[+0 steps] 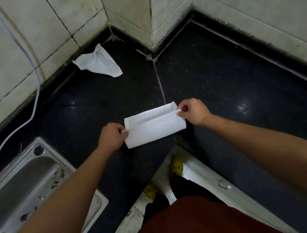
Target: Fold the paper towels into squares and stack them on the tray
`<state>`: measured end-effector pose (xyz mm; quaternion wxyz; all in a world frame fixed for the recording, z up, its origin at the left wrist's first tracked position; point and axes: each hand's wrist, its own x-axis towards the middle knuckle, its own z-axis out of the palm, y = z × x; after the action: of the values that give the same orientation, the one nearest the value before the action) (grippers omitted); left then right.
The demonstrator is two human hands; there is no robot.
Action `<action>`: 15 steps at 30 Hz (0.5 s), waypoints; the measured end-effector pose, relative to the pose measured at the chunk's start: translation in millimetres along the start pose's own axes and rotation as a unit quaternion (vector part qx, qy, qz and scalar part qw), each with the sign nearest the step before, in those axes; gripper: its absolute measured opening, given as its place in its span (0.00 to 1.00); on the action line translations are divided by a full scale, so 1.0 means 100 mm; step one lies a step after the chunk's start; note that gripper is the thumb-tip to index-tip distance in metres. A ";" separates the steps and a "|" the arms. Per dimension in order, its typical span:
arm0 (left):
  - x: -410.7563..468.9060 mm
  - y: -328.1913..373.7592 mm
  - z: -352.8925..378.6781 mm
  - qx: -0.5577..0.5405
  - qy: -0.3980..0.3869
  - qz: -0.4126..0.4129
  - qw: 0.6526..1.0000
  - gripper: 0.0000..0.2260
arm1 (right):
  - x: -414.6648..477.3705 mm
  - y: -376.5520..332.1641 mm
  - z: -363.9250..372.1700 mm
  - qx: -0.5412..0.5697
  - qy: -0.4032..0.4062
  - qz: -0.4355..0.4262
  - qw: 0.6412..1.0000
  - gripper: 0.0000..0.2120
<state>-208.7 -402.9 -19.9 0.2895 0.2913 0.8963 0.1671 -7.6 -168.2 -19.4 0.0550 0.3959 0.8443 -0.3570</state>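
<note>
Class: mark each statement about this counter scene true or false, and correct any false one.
1. The left hand and right hand each pinch an end of the long folded white paper towel. True.
2. The crumpled white paper towel lies in the steel sink. False: it lies on the black stone counter by the tiled wall.
3. A white cable trails along that wall onto the counter. True.
4. The sink is on the person's right. False: it is on the left.
</note>
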 end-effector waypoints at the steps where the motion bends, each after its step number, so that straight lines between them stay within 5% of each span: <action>1: 0.10 0.02 -0.02 -0.008 0.004 -0.016 1.000 0.02 | 0.10 -0.03 0.00 0.004 0.002 0.008 1.000 0.03; 15: 0.72 0.08 0.18 0.015 -0.014 -0.101 0.995 0.03 | 0.62 0.01 0.20 -0.068 0.017 0.059 0.996 0.07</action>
<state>-242.2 -349.9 -60.7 0.3130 0.2062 0.9193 0.1199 -52.6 -141.8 -58.1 0.0881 0.4463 0.8425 -0.2884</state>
